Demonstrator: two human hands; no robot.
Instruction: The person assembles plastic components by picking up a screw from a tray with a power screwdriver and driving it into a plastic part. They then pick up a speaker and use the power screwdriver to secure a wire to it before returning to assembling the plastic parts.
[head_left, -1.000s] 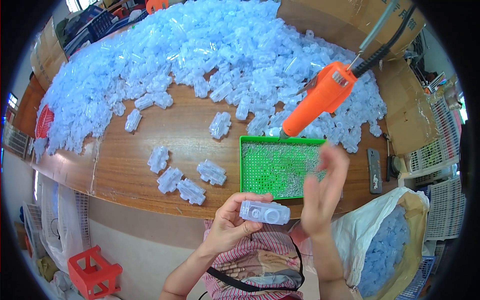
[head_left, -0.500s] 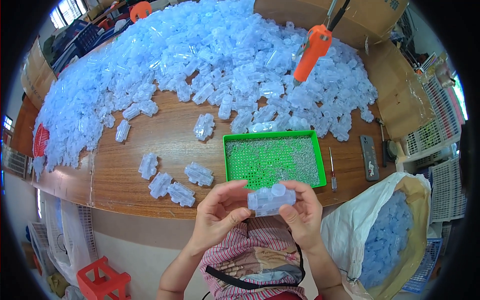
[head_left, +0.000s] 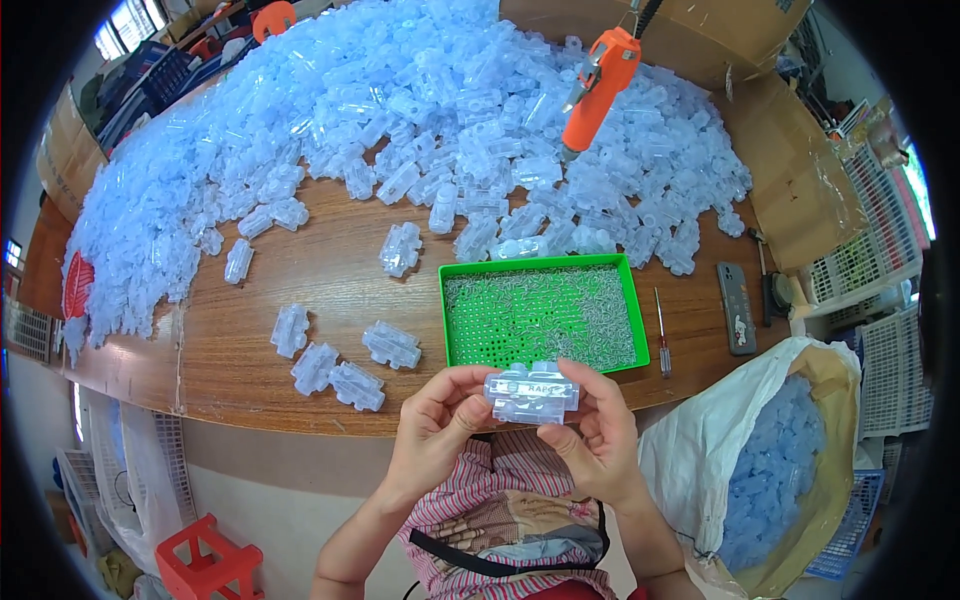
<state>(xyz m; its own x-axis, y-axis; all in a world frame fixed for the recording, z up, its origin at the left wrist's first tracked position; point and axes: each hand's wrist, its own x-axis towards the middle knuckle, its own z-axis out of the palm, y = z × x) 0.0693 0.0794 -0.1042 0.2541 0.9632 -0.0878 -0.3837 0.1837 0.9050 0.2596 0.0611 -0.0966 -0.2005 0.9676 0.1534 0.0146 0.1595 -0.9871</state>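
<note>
Clear plastic with a bluish tint forms the small ribbed case (head_left: 532, 393) held level between both hands, in front of the near edge of the wooden table (head_left: 235, 365) and just this side of the green tray (head_left: 485, 335). The left hand (head_left: 437, 420) has its thumb and forefinger closed on the left end; the right hand (head_left: 597, 430) grips the other end, forefinger along the upper corner and thumb low by the bottom edge, though how hard either presses cannot be told. A pale printed strip on the case faces up, so the step in hand looks like a two-handed steadying or turning of this one piece, not a driving step. The next move, judging by this hold, calls for one hand to bear the case securely before the other lets go, and for care over which face is up, since smooth plastic may slip. Silvery screws (head_left: 608, 310) lie heaped toward the tray's right side, and an orange power screwdriver (head_left: 603, 85) hangs over the big heap of clear parts (head_left: 330, 110), well apart from both hands. Four loose cases (head_left: 391, 345) sit to the left of the tray; a slim hand screwdriver (head_left: 664, 345) and a phone (head_left: 738, 310) lie to its right, with an open white sack (head_left: 690, 430) of bluish parts beyond the right forearm.
</note>
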